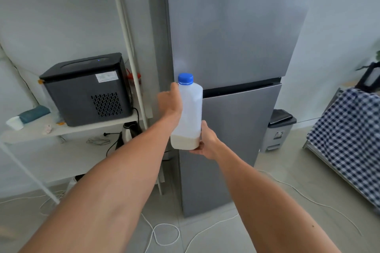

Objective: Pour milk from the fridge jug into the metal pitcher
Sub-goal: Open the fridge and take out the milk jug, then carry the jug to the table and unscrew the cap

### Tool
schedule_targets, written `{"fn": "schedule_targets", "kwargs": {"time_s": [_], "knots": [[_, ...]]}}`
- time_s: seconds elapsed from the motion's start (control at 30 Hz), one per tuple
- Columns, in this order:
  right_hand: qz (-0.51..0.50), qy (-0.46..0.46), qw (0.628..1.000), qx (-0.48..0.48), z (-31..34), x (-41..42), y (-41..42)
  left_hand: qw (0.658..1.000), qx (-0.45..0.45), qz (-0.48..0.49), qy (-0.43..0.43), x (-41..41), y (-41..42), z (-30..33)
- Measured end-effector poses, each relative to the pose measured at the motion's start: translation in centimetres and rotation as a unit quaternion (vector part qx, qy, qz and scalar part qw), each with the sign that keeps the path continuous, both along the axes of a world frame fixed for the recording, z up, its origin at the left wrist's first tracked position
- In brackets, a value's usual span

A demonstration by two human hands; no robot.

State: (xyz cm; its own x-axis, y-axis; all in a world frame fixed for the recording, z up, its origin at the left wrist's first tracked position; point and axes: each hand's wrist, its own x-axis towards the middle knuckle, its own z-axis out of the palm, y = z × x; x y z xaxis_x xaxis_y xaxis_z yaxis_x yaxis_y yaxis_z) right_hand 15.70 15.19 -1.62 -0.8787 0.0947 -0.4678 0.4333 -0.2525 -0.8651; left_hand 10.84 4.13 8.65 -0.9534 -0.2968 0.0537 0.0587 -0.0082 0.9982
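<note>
Standing in front of a closed silver fridge (pixel 232 51), holding up a translucent plastic milk jug (pixel 190 109), upright, blue cap (pixel 185 78) on, just a shallow bit of milk (pixel 185 142) left. Left hand (pixel 171 100) wrapped round its upper side, right hand (pixel 206 141) cupping its base.

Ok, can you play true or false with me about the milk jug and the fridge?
1. The jug is nearly full. False: milk only covers the bottom.
2. The jug has a blue cap on. True.
3. The fridge doors are open. False: both are shut.
4. The left hand holds the jug's side and the right hand holds its bottom. True.
5. The jug is tipped over, pouring. False: it is upright.
</note>
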Motion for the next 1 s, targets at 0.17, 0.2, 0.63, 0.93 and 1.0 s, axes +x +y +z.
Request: {"fn": "schedule_targets", "kwargs": {"time_s": [0.17, 0.2, 0.63, 0.93, 1.0], "knots": [[-0.075, -0.004, 0.997, 0.002, 0.1, 1.8, 2.1, 0.998, 0.009, -0.069, 0.002, -0.2, 3.0, -0.4], [-0.093, -0.006, 0.996, 0.006, 0.1, 2.2, 2.4, 0.997, 0.014, -0.082, 0.006, -0.2, 3.6, -0.5], [-0.392, -0.009, 0.92, 0.015, -1.3, 14.1, 7.6, 0.921, -0.003, -0.388, 0.012, 7.0, 14.6, -2.1], [-0.592, -0.027, 0.806, 0.007, -2.9, 31.1, 7.4, 0.809, -0.004, -0.588, 0.004, 23.4, 19.8, -3.5], [-0.629, -0.018, 0.777, 0.01, -2.9, 35.5, 6.6, 0.775, 0.0, -0.633, 0.0, 27.9, 20.2, -3.6]]}}
